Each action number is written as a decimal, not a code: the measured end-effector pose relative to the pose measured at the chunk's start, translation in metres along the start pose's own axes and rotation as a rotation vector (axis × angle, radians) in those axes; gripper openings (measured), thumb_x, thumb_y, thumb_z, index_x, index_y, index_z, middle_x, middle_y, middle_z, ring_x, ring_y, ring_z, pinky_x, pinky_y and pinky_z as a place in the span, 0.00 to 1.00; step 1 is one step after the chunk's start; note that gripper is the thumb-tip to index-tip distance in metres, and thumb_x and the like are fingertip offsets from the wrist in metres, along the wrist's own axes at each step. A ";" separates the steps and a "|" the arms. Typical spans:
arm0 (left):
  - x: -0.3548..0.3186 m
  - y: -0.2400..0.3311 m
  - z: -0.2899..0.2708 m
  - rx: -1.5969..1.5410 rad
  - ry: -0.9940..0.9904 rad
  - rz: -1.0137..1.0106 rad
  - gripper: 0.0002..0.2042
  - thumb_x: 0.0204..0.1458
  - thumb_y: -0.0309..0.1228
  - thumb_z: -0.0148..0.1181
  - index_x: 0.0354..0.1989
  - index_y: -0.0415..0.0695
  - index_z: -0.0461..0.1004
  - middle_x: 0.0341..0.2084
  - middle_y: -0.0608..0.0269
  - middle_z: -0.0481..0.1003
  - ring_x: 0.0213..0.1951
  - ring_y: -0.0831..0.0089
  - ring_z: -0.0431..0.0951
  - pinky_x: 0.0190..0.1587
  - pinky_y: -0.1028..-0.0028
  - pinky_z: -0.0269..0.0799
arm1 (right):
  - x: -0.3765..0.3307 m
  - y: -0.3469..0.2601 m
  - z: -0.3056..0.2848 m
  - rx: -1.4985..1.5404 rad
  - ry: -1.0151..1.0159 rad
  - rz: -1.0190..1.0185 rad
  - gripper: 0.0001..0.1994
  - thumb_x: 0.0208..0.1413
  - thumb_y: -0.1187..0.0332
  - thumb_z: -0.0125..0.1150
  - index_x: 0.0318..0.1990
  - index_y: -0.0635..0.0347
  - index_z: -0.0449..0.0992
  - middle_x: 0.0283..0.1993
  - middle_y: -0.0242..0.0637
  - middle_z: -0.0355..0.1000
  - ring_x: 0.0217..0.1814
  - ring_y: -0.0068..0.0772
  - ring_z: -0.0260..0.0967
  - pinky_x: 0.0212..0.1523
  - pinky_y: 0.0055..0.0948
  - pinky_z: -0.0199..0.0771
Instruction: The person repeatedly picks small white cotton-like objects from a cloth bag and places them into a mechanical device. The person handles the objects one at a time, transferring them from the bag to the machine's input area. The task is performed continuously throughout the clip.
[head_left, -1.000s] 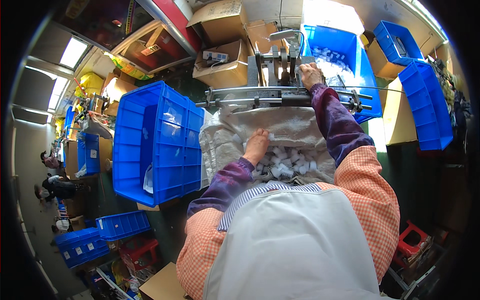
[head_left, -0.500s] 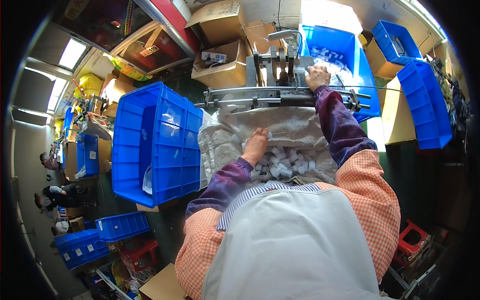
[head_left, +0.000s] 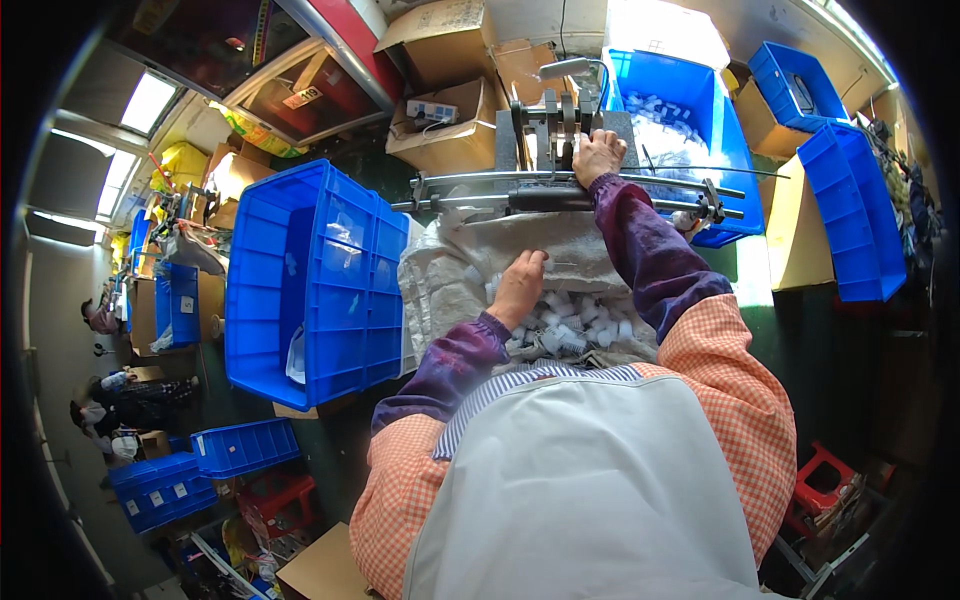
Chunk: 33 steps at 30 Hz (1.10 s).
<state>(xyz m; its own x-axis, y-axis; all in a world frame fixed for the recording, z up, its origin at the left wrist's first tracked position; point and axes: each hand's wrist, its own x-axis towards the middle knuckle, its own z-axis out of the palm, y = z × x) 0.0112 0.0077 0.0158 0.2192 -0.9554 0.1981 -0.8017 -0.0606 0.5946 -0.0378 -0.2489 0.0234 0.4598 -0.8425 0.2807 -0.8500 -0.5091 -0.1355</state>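
My right hand (head_left: 600,157) is at the front of a small bench machine (head_left: 560,128) with upright metal discs, its fingers closed beside them. Whatever those fingers hold is hidden. Lower down, my left hand (head_left: 521,287) hovers over a pale cloth sack (head_left: 440,270) spread out in front of me. Its fingertips are pressed together, and I cannot make out what is between them. A heap of small white brush-like plastic pieces (head_left: 570,325) lies on the sack beside that hand. Two metal rails (head_left: 460,202) run crosswise between the machine and the sack.
Behind the machine to the right, a blue bin (head_left: 735,170) holds more white pieces. Large blue crates (head_left: 345,285) stand on their side at my left. Cardboard boxes (head_left: 440,125) sit beyond the machine; a thin rod (head_left: 745,173) sticks out rightward. Other people are far left.
My right hand has moved left, from the machine's right side to its discs. The white piece visible by each hand earlier no longer shows. My left hand has shifted slightly to the right.
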 end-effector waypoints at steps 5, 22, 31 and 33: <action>0.000 0.007 -0.014 -0.120 0.074 0.009 0.08 0.47 0.21 0.52 0.37 0.39 0.69 0.34 0.52 0.71 0.36 0.53 0.73 0.37 0.65 0.70 | -0.001 0.024 -0.006 0.003 -0.039 -0.007 0.14 0.50 0.60 0.49 0.41 0.52 0.74 0.45 0.36 0.64 0.53 0.39 0.55 0.54 0.43 0.48; 0.052 0.060 -0.036 -0.218 0.224 0.212 0.06 0.47 0.20 0.54 0.34 0.40 0.72 0.34 0.55 0.72 0.35 0.56 0.74 0.36 0.69 0.71 | -0.004 0.106 -0.070 0.054 -0.097 0.074 0.19 0.50 0.60 0.54 0.47 0.61 0.69 0.44 0.43 0.70 0.43 0.39 0.72 0.44 0.36 0.70; 0.048 0.054 -0.035 -0.163 0.201 0.135 0.18 0.42 0.25 0.60 0.43 0.40 0.65 0.38 0.52 0.68 0.40 0.55 0.71 0.42 0.65 0.68 | -0.042 0.057 -0.060 0.691 -0.338 -0.368 0.12 0.49 0.73 0.50 0.43 0.56 0.72 0.40 0.44 0.70 0.43 0.44 0.68 0.44 0.35 0.68; 0.023 0.029 -0.029 0.019 0.047 0.112 0.18 0.38 0.29 0.64 0.40 0.41 0.67 0.37 0.54 0.69 0.44 0.56 0.68 0.45 0.65 0.66 | -0.016 0.064 -0.045 0.355 -0.092 -0.272 0.09 0.50 0.69 0.50 0.39 0.54 0.73 0.38 0.38 0.70 0.42 0.43 0.67 0.44 0.37 0.67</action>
<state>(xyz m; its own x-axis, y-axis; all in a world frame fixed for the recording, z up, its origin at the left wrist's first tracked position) 0.0096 -0.0073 0.0602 0.1533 -0.9419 0.2990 -0.8327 0.0398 0.5523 -0.1111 -0.2594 0.0534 0.6888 -0.6736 0.2680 -0.5618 -0.7297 -0.3898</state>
